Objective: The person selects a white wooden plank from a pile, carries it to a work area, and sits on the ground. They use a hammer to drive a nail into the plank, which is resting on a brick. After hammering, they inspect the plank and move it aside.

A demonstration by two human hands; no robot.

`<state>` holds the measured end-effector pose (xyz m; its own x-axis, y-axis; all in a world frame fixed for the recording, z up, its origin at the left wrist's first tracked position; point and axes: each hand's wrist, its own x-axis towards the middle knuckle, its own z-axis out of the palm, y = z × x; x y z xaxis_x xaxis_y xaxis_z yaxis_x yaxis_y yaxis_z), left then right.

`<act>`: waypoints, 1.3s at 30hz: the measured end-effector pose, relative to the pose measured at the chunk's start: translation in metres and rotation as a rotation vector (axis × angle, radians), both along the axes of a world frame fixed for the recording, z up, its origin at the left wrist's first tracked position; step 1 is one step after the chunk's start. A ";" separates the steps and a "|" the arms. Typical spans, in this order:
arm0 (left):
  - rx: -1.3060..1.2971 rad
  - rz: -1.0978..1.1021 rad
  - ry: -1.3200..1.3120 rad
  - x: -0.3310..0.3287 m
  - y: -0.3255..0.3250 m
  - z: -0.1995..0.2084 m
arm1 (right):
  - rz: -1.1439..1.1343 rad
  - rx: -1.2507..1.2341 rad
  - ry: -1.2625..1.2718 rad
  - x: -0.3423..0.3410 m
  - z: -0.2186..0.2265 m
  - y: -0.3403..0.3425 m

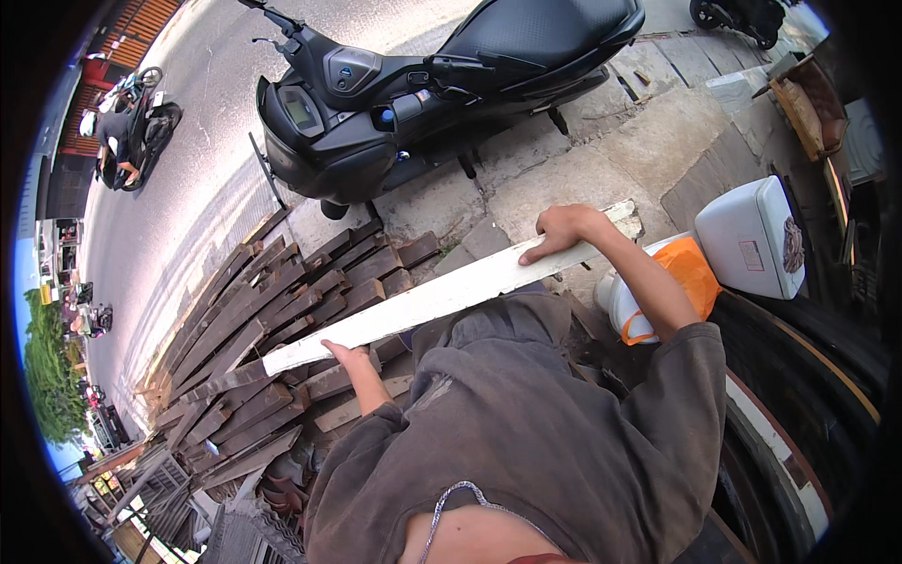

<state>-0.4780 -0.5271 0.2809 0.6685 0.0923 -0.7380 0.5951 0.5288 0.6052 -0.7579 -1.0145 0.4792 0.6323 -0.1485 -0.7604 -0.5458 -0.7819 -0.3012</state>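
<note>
Both hands, left hand (346,354) and right hand (562,230), grip the white plank (442,296) with closed fingers, slanting lower-left to upper-right.

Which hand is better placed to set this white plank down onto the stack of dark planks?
Left, probably. The left hand grips the white plank at the end that already lies over the stack of dark planks. The right hand holds the far end over bare pavement.

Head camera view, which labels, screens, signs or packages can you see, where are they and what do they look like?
Scooter dash screen: small greyish rectangle on the black scooter's console, upper left of centre.
Label: small pale rectangle on the white box's side, right.
Round sticker: dark, patterned, same box's end.
Orange bag: crumpled, beside the right forearm.
</note>
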 end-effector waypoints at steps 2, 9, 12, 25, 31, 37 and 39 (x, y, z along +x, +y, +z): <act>0.192 0.015 -0.003 -0.007 -0.014 0.007 | -0.016 0.026 0.055 -0.007 -0.005 -0.003; 0.119 0.087 0.113 -0.016 -0.007 -0.012 | -0.014 0.059 0.100 -0.001 -0.015 -0.011; 0.345 -0.089 0.128 -0.020 -0.012 -0.005 | 0.013 0.175 0.020 -0.014 -0.030 -0.026; 0.281 -0.105 0.094 -0.115 -0.141 0.046 | 0.057 0.098 0.096 -0.103 0.056 -0.137; 0.141 -0.027 0.042 -0.173 -0.225 0.045 | 0.002 0.040 0.158 -0.144 0.064 -0.192; 0.172 0.020 0.072 -0.201 -0.338 0.065 | -0.009 -0.068 0.127 -0.151 0.072 -0.273; 0.154 0.056 0.043 -0.199 -0.373 0.054 | 0.015 -0.081 0.100 -0.154 0.061 -0.308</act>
